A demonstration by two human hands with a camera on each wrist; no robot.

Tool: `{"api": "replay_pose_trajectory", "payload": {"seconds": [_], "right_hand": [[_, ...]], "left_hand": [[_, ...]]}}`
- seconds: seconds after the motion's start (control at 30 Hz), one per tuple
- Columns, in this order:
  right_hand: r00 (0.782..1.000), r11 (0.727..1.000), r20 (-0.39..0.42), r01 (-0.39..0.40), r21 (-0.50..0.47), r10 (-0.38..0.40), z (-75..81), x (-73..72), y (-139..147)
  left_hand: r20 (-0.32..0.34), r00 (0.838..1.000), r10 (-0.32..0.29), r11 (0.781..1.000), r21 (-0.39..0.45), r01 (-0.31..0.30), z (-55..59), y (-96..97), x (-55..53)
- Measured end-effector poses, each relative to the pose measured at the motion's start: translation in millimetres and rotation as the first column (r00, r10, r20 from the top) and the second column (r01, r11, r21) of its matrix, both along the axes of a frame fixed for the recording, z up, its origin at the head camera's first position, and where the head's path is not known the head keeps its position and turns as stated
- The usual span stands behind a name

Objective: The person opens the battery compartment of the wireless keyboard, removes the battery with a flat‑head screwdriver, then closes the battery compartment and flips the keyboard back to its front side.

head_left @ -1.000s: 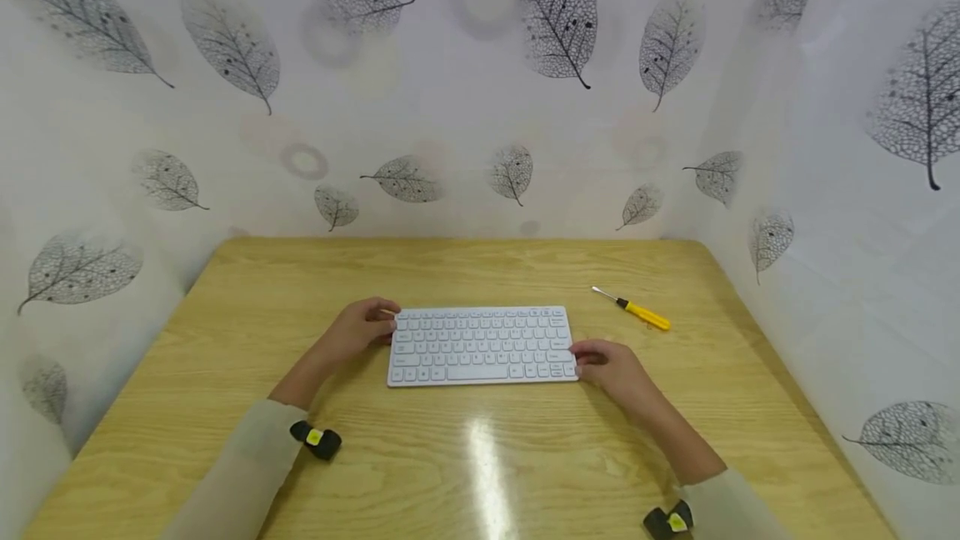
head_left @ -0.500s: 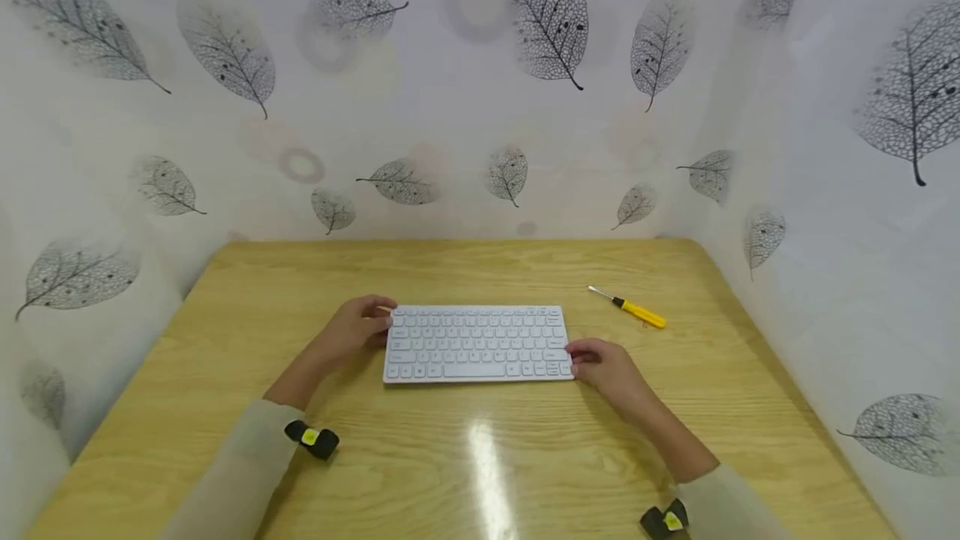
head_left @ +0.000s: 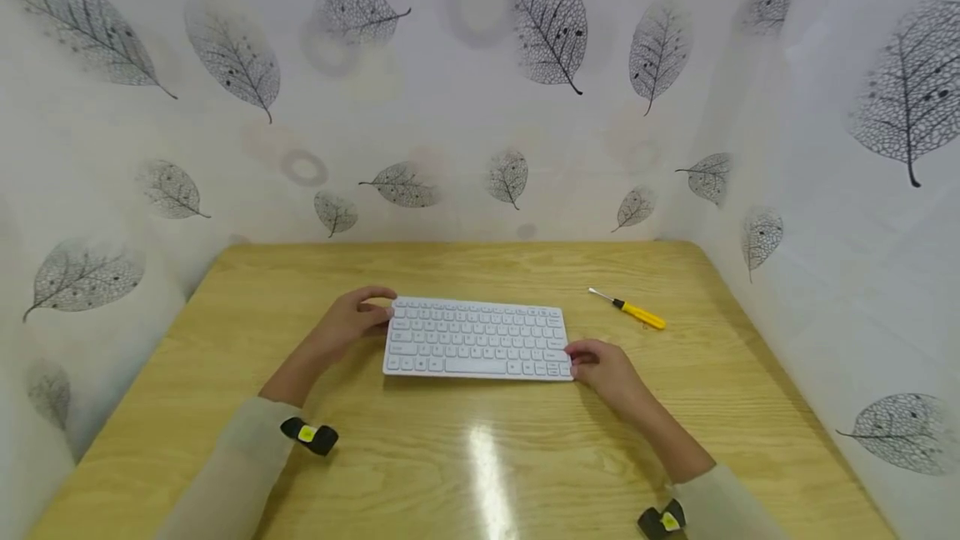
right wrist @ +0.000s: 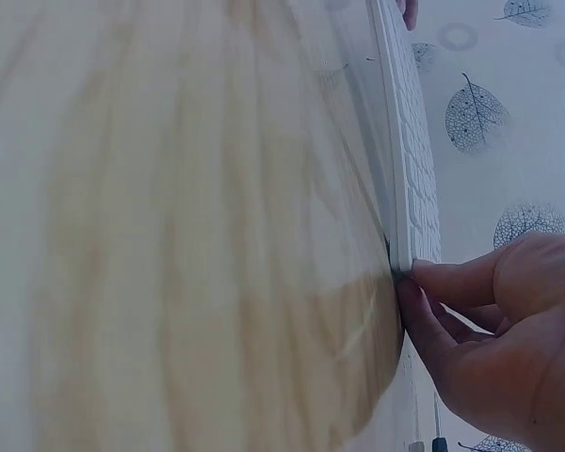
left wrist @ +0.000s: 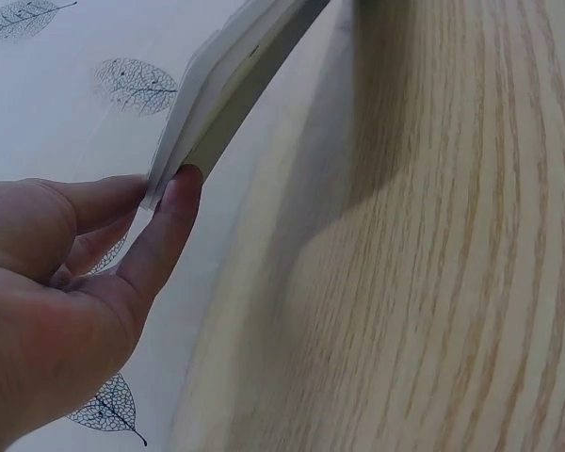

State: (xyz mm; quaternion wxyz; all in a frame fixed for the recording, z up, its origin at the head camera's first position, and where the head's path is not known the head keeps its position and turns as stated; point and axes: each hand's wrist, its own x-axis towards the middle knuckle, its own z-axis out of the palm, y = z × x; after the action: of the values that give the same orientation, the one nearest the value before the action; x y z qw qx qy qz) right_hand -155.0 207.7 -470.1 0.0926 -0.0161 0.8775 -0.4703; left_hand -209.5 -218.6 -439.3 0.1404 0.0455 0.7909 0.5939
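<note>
Two hands are holding a compact white keyboard point(head_left: 477, 342) by its short ends, a little below the middle of the head view. The left hand point(head_left: 347, 325), left of centre, is pinching the upper part of the left end; in the left wrist view its fingers point(left wrist: 174, 202) are pressing the edge from both faces, toward the upper left. The right hand point(head_left: 613, 373), right of centre and lower down, is pinching the right end near its lower corner.

Compared with half a second ago, the left end is sitting higher, the keyboard is tilting up toward the left of the frame, and a shadow is showing on the wooden surface point(head_left: 420, 457) under its lower left edge. The right hand is staying almost where it was; whether that end is touching the surface, I cannot tell. For the work in hand, this is suggesting that the keyboard is coming off the surface left end first, with the left hand doing most of the raising.

A yellow-handled screwdriver point(head_left: 637, 313) is lying apart, toward the right of the frame, beyond the right hand.
</note>
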Motion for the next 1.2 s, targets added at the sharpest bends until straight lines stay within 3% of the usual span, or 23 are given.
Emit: {"api": "replay_pose_trajectory", "payload": {"seconds": [0.23,0.63,0.93,1.2], "right_hand": [[1.0,1.0,-0.024,-0.015,-0.006,0.015,0.0,0.0,1],[1.0,1.0,-0.002,-0.014,-0.018,0.014,1.1,0.2,-3],[1.0,1.0,-0.011,-0.02,-0.013,0.02,0.3,-1.0,-17],[0.999,0.999,0.025,-0.023,-0.04,0.024,0.8,-4.9,-25]], "left_hand": [[0.005,1.0,-0.009,0.999,0.043,0.009,3.5,-1.6,0.6],[-0.017,1.0,-0.01,0.997,0.08,0.012,19.5,0.3,3.8],[-0.044,0.999,0.009,0.991,0.13,-0.003,43.7,2.7,8.2],[-0.109,0.994,-0.009,0.995,0.098,0.02,62.2,6.9,5.7]]}}
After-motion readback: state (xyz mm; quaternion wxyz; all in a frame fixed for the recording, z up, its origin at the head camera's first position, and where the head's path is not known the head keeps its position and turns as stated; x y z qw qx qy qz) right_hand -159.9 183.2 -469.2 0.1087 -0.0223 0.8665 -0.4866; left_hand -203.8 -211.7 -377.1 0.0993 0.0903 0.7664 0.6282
